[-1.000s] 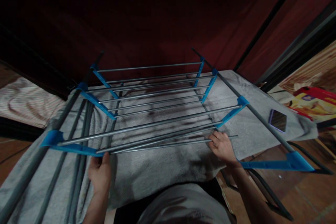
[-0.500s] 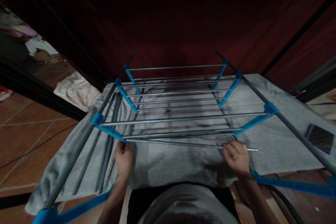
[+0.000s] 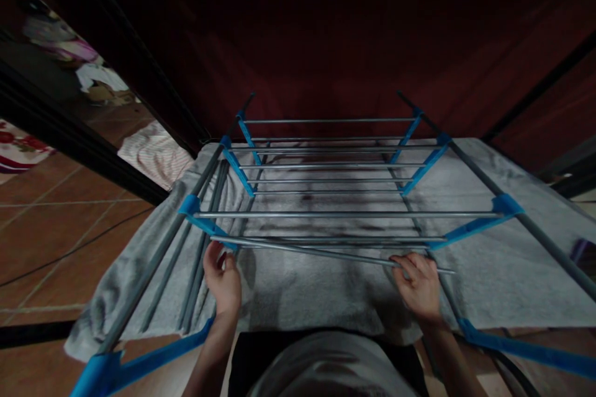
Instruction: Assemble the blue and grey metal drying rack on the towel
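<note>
A drying rack of grey tubes and blue plastic brackets stands before me. My right hand (image 3: 416, 282) pinches a thin metal rod (image 3: 335, 254) near its right end, which sticks out past my fingers. The rod slants across the tier, its left end lying over the near-left blue bracket (image 3: 218, 234). My left hand (image 3: 223, 279) is at that bracket's lower end, fingers curled against it and thumb a little apart; the fingertips are partly hidden. Opposite is the near-right blue bracket (image 3: 465, 229), joined to the left one by crossbars (image 3: 344, 215).
Several loose grey tubes (image 3: 186, 285) lie on the left of the grey blanket (image 3: 316, 298). A dark red panel (image 3: 326, 43) rises behind the rack. Striped cloth (image 3: 156, 152) and a cable (image 3: 93, 239) lie on the tiled floor (image 3: 60, 223) at left.
The rod's left end has shifted left and up over the bracket, and its right end sits slightly lower. My left hand's grip looks looser. The view has turned slightly left.
</note>
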A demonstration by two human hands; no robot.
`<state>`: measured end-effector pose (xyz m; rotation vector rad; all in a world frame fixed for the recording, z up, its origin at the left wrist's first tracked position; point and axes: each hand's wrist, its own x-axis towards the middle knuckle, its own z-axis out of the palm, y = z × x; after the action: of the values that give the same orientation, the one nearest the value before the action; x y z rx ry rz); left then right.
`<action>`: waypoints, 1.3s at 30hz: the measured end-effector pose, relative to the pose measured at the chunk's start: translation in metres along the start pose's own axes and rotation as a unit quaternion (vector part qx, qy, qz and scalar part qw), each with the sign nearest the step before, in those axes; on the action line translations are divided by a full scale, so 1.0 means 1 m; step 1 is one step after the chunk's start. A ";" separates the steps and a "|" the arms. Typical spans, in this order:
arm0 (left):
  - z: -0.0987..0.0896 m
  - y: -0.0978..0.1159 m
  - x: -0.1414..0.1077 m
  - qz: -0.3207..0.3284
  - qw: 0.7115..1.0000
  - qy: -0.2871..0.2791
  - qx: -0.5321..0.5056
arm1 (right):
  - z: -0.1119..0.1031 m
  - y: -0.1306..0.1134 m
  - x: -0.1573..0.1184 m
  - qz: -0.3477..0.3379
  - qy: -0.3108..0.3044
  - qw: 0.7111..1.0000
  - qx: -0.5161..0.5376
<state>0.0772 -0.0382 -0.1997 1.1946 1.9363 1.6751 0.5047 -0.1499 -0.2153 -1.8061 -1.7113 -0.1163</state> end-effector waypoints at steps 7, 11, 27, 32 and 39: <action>0.003 0.021 0.007 0.022 1.000 -0.004 -0.011 | -0.007 0.008 -0.004 -0.005 0.035 0.999 0.003; 0.001 0.028 0.007 0.011 1.000 -0.015 -0.024 | -0.010 0.009 -0.002 -0.025 0.053 0.998 -0.016; -0.005 0.024 0.013 -0.018 0.997 -0.026 -0.068 | -0.006 0.008 0.001 -0.075 0.076 0.994 -0.011; -0.006 0.022 0.013 -0.010 0.997 -0.032 -0.063 | -0.003 0.011 0.000 -0.073 0.083 0.994 -0.007; -0.005 0.017 0.014 -0.009 0.998 -0.033 -0.048 | -0.001 0.008 -0.001 -0.084 0.076 0.994 -0.008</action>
<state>0.0714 -0.0318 -0.1788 1.1776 1.8019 1.6785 0.5123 -0.1508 -0.2174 -1.6186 -1.7530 -0.3307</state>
